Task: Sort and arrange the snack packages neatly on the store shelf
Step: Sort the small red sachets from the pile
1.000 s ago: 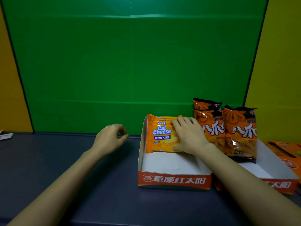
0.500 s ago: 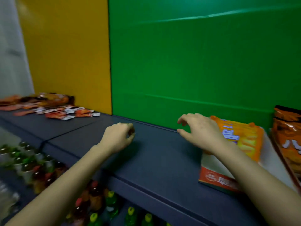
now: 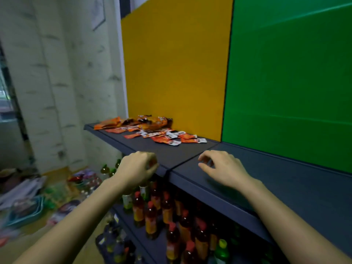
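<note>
floor clutter (image 3: 24, 204): blurred | snack packets (image 3: 163, 138): print unreadable (too small)

Nothing legible — print on the snack packets (image 3: 163, 136) and the bottle labels (image 3: 138, 214) is too blurred.

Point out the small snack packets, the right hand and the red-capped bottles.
small snack packets (image 3: 162, 139): head view, a red packet in the scatter's middle.
right hand (image 3: 224, 169): head view, back of the hand.
red-capped bottles (image 3: 150, 220): head view, body of one front bottle.
</note>
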`<act>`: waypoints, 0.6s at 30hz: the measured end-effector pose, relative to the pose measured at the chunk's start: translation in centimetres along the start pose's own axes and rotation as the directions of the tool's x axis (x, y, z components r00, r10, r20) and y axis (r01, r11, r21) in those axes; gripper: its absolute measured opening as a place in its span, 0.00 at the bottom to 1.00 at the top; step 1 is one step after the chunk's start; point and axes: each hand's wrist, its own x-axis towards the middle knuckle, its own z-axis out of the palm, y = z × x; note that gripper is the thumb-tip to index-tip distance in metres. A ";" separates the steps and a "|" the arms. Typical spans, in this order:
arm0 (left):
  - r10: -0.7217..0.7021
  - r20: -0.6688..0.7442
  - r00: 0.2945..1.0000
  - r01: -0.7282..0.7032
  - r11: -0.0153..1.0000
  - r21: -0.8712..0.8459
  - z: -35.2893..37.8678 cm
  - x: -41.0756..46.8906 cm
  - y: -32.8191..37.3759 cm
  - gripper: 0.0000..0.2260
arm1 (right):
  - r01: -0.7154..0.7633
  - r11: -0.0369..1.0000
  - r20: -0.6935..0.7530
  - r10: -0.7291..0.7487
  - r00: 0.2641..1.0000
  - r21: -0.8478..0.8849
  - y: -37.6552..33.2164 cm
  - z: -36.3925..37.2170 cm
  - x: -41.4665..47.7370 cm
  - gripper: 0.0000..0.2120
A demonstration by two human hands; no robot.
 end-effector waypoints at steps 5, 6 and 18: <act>-0.034 0.022 0.999 0.035 0.999 -0.029 0.8 0.5 -7.6 0.12 | -0.092 0.991 0.025 0.090 0.996 0.093 -3.7 4.7 5.9 0.11; -0.034 0.035 0.999 0.035 0.999 -0.036 1.0 0.8 -8.7 0.12 | -0.115 0.988 0.034 0.112 0.993 0.106 -4.1 5.4 7.0 0.10; 0.032 0.078 0.996 -0.022 0.992 -0.122 7.0 8.5 -17.0 0.10 | -0.256 0.964 0.190 0.265 0.945 -0.070 -2.7 12.2 18.9 0.13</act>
